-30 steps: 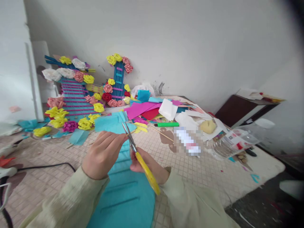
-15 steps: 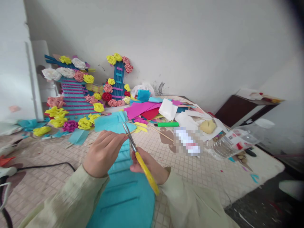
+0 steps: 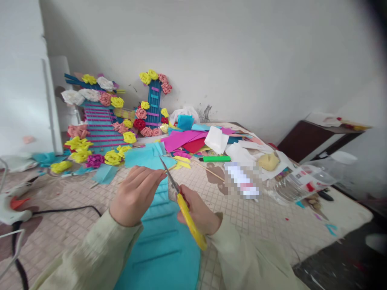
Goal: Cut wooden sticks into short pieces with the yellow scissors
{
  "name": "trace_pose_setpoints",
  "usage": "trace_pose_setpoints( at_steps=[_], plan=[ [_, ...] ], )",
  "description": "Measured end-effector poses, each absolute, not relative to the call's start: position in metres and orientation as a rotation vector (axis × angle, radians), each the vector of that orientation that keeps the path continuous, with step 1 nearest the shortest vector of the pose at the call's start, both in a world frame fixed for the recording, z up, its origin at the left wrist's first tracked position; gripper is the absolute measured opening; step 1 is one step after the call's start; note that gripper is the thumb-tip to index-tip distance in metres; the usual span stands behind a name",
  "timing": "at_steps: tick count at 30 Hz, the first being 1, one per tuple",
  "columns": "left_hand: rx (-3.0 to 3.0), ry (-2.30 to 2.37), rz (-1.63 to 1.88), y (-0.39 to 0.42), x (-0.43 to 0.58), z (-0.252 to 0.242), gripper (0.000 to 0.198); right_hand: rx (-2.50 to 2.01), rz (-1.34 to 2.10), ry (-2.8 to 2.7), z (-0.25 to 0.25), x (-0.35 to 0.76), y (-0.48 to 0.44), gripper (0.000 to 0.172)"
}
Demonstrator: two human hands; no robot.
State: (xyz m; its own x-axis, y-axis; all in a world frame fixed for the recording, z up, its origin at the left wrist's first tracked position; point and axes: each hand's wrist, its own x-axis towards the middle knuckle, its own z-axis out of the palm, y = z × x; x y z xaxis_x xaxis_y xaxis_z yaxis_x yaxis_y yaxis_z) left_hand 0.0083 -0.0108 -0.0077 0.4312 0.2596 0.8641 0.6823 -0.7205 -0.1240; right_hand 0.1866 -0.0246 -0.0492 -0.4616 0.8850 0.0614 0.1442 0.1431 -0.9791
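Above the wide teal foam sheet (image 3: 160, 249) on the beige tiled table cover (image 3: 60, 201), pinching a thin wooden stick (image 3: 169, 168) with the left hand (image 3: 136, 195): thumb and fingertips pressed together on it, only a short end showing past them. Gripping the yellow-handled metal scissors (image 3: 185, 209) with the right hand (image 3: 198, 209), fingers curled tight around the handle, blades pointing up and away, crossing the stick just beside the left fingertips. Hard to tell: blades slightly apart, or already closed on the wood.

For a good cut, probably best to seat the stick deep between the blades, near the pivot, not at the tips. Hold the stick at a right angle to the blades, to prevent slipping sideways. Pinch close to the cut, yet with fingertips clear of the edges. Squeeze slowly and firmly; perhaps turn the stick a little and score around it first, to avoid splinters. Aim the free end down toward the foam sheet, to stop the cut piece from flying off.

Farther back, well apart from the hands: blue frames with yellow, pink and white paper roses (image 3: 99, 125), loose pink and red paper sheets (image 3: 181, 139), a green marker (image 3: 216, 158), a clear plastic bottle (image 3: 290, 187) lying on its side. At the left edge, a white glue gun (image 3: 13, 203) with a black cable (image 3: 69, 209).
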Motion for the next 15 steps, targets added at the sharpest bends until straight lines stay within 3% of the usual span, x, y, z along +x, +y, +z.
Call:
trace_pose_setpoints(
  at_steps=[7, 15],
  plan=[
    [-2.208, -0.817, -1.141, -0.017, 0.011, -0.003, 0.007, -1.094, 0.729, -1.854, -0.052, 0.189, -0.023, 0.036],
    [-2.277, -0.759, -1.175, -0.023, 0.009, 0.002, 0.008, -1.026, 0.663, -1.867, -0.059, 0.189, -0.02, 0.035]
  ],
)
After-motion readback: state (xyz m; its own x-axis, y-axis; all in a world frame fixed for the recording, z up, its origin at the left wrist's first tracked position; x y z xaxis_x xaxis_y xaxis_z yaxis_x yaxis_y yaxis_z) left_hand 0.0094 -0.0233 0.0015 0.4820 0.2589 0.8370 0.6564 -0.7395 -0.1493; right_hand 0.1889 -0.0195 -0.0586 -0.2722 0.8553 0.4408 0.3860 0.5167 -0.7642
